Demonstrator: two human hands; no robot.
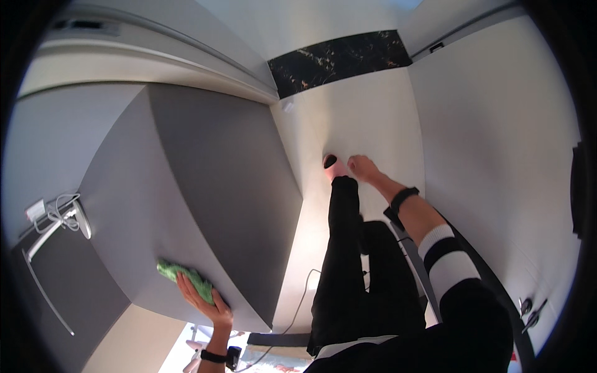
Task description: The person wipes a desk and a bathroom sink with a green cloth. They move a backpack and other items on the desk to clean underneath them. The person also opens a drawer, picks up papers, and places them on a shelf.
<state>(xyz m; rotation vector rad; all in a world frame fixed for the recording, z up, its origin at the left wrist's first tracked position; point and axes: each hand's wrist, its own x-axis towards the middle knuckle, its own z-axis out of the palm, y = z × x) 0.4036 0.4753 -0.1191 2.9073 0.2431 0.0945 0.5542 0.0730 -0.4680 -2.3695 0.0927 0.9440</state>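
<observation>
My left hand (203,300) presses a green cloth (189,279) onto the grey top of a cabinet (126,186), near its front edge. The thumb lies at one end of the cloth and the fingers lie along it. My right hand (364,169) hangs over the pale floor with its fingers curled in, and nothing shows in it. Just left of that hand, a foot in a pink slipper (336,169) stands on the floor.
A white lamp or stand (51,233) with a bundled white cable (63,217) is at the far left. A grey cable (305,291) trails beside my legs. A black marbled threshold (340,60) crosses the floor ahead. A pale wall (489,130) rises at the right.
</observation>
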